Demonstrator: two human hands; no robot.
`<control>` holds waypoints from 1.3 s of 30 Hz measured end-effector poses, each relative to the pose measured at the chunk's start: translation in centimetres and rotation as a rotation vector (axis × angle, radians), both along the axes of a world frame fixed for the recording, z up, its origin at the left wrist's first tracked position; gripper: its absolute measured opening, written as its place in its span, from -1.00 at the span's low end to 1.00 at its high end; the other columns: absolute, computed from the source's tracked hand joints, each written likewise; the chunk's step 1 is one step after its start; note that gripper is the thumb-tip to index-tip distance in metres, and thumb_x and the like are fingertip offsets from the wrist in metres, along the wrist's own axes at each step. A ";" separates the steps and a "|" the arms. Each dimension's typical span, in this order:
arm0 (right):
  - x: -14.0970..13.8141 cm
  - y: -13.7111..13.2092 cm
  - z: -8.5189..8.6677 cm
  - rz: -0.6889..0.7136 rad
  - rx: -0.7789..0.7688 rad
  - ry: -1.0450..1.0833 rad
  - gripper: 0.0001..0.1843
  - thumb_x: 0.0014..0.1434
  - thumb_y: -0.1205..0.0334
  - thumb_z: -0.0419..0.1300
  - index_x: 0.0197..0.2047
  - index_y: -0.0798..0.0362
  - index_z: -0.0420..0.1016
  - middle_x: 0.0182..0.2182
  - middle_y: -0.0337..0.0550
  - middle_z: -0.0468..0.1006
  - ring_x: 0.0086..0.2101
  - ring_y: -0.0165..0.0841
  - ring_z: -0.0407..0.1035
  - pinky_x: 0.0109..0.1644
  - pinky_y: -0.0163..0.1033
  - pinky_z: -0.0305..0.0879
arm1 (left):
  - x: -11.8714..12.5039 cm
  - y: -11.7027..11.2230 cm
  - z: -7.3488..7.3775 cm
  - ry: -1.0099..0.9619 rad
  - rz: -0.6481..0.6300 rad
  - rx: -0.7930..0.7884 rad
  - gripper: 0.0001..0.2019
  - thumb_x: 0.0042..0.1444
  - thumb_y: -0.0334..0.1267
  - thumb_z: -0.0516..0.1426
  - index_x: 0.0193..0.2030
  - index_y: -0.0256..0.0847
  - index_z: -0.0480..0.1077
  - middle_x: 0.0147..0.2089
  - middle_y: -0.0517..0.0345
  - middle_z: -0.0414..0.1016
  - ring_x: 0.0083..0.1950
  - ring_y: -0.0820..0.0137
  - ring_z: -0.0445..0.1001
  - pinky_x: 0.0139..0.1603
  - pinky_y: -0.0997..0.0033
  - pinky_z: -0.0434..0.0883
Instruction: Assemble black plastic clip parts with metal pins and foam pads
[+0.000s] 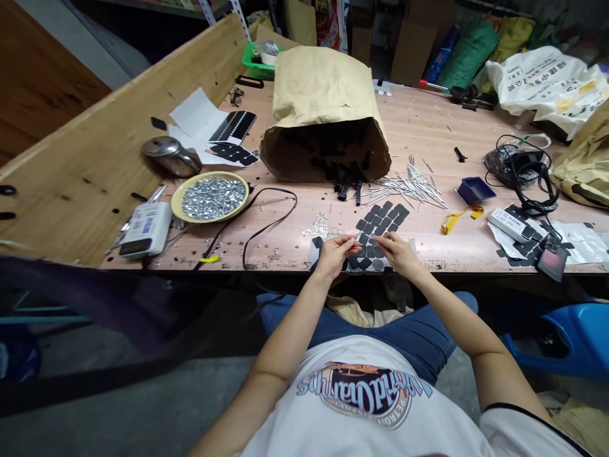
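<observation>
At the front edge of the table, my left hand (337, 255) is closed in a pinch, and whatever sits between its fingertips is too small to make out. A short gap away, my right hand (398, 254) is likewise pinched, its held item not discernible. Beneath and between both hands lie several dark rounded pads (382, 219) laid close together. Just behind my left hand is a scatter of tiny silvery pieces (320, 222). Beyond the pads rests a loose pile of thin metal rods (409, 186).
A large brown paper bag (323, 82) lies with its mouth facing me, black parts (349, 181) spilling out. On the left stand a yellow bowl (177, 204) of small metal pieces and a white box (146, 230). A dark blue tray (476, 190) and black headset (530, 184) are at right.
</observation>
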State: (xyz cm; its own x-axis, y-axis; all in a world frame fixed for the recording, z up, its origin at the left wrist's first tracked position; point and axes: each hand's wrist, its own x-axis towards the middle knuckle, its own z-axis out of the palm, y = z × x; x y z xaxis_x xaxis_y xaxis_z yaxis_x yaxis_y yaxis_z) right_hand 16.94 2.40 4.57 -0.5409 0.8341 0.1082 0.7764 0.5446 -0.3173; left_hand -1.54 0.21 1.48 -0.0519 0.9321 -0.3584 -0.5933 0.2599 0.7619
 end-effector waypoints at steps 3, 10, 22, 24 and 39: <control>-1.4 -2.4 1.2 -0.015 0.043 -0.073 -0.62 0.29 0.20 -0.08 0.06 -0.05 0.44 -0.16 -0.07 0.46 -0.32 -0.37 0.41 -0.37 -0.35 0.25 | 0.2 -0.4 0.2 -0.008 -0.026 0.012 -0.69 -0.40 -0.28 0.40 -0.46 -0.34 0.48 -0.57 0.21 0.49 -0.55 0.55 0.45 -0.48 0.57 0.40; -2.0 -3.9 2.8 -0.023 0.107 -0.126 -0.65 0.30 0.24 -0.08 0.01 -0.06 0.46 -0.18 -0.11 0.49 -0.28 -0.40 0.41 -0.44 -0.40 0.16 | 0.5 -1.0 0.2 0.107 -0.059 0.110 -0.68 -0.37 -0.19 0.39 -0.51 -0.33 0.43 -0.58 0.19 0.48 -0.55 0.51 0.46 -0.49 0.54 0.38; -2.6 -4.8 2.8 -0.099 0.083 -0.134 -0.64 0.31 0.24 -0.11 0.00 -0.05 0.46 -0.19 -0.10 0.49 -0.29 -0.39 0.40 -0.44 -0.38 0.12 | 1.9 -1.5 -0.1 0.149 0.064 0.169 -0.68 -0.27 -0.10 0.34 -0.48 -0.30 0.42 -0.59 0.22 0.45 -0.52 0.46 0.48 -0.39 0.43 0.44; -2.6 -4.9 2.5 -0.098 0.088 -0.103 -0.64 0.31 0.23 -0.11 -0.01 -0.05 0.46 -0.20 -0.09 0.50 -0.29 -0.39 0.40 -0.44 -0.38 0.13 | 2.0 -1.5 0.0 0.153 0.086 0.172 -0.70 -0.28 -0.12 0.34 -0.51 -0.29 0.43 -0.59 0.23 0.45 -0.53 0.48 0.46 -0.39 0.45 0.43; -2.9 -4.9 1.2 -0.162 -0.007 0.154 -0.67 0.31 0.15 -0.08 -0.24 0.05 0.48 -0.29 -0.08 0.50 -0.33 -0.36 0.41 -0.32 -0.33 0.25 | 2.4 -2.0 -0.2 0.112 0.047 0.220 -0.69 -0.33 -0.09 0.36 -0.49 -0.28 0.49 -0.58 0.24 0.44 -0.56 0.60 0.33 -0.48 0.56 0.30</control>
